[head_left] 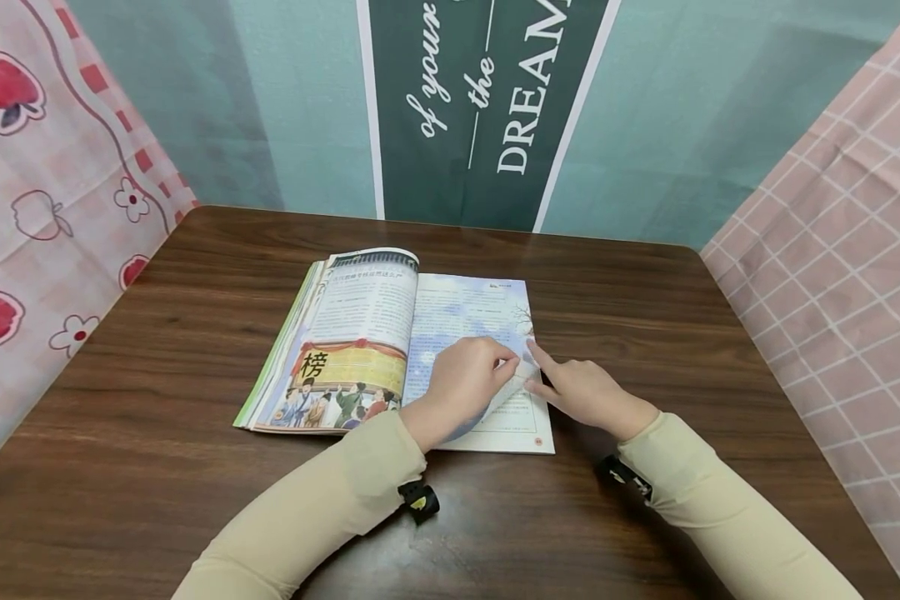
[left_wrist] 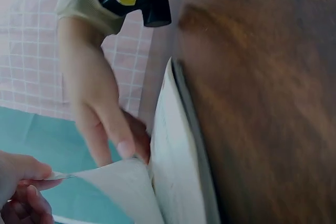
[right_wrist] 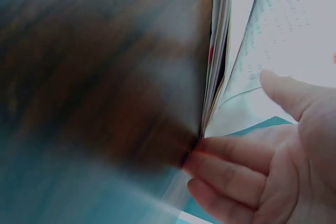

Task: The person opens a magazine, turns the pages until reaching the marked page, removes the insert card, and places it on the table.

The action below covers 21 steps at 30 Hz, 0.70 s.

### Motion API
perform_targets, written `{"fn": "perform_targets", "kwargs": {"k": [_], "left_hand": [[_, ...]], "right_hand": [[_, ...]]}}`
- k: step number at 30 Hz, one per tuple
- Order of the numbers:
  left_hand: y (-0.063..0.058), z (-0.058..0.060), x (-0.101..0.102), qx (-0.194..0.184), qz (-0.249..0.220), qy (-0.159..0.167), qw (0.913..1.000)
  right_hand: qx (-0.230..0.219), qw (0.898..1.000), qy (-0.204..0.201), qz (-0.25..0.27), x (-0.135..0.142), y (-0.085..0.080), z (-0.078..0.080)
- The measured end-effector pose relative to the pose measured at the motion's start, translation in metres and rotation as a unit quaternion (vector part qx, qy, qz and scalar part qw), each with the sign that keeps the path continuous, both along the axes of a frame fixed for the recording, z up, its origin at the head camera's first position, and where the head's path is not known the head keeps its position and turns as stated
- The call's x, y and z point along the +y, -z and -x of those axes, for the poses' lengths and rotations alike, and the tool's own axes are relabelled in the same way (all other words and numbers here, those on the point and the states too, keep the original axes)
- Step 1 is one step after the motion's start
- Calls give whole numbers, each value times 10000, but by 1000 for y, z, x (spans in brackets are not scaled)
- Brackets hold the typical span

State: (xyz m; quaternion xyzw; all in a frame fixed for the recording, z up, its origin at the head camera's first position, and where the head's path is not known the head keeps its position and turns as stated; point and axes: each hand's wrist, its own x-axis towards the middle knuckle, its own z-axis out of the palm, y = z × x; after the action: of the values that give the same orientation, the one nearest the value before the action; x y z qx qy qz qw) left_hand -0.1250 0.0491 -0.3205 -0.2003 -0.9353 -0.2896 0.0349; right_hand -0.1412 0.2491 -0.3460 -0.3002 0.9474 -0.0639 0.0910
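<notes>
An open magazine (head_left: 465,312) lies on the table, its left side a thick stack with a colourful illustration (head_left: 337,404). Over the right-hand side, my left hand (head_left: 465,375) pinches the edge of a page between thumb and fingers. That page (left_wrist: 123,182) is lifted and curves up from the pages beneath, as the left wrist view shows. At the magazine's right edge is my right hand (head_left: 588,393), its fingers extended. Seen from the right wrist, those fingertips (right_wrist: 205,153) touch the edge of the pages, while the thumb stands apart over the printed page (right_wrist: 278,30).
The magazine rests on a dark brown wooden table (head_left: 157,350). A teal cloth with a lettered dark panel (head_left: 465,167) hangs behind it. Patterned pink cloths (head_left: 832,275) flank both sides. Each wrist wears a small black strapped device (head_left: 420,500).
</notes>
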Motion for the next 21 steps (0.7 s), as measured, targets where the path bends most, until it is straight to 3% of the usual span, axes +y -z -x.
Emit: {"fn": "perform_targets", "kwargs": {"k": [12,21], "left_hand": [[-14,5,-45,727,-336,-623,9948],[-24,1,-111,807,-241,-1333,9875]], "right_hand": [[-569,9984,59,6,7,-1,3],[-691,9976,-66,-78,8,-2,0]]}}
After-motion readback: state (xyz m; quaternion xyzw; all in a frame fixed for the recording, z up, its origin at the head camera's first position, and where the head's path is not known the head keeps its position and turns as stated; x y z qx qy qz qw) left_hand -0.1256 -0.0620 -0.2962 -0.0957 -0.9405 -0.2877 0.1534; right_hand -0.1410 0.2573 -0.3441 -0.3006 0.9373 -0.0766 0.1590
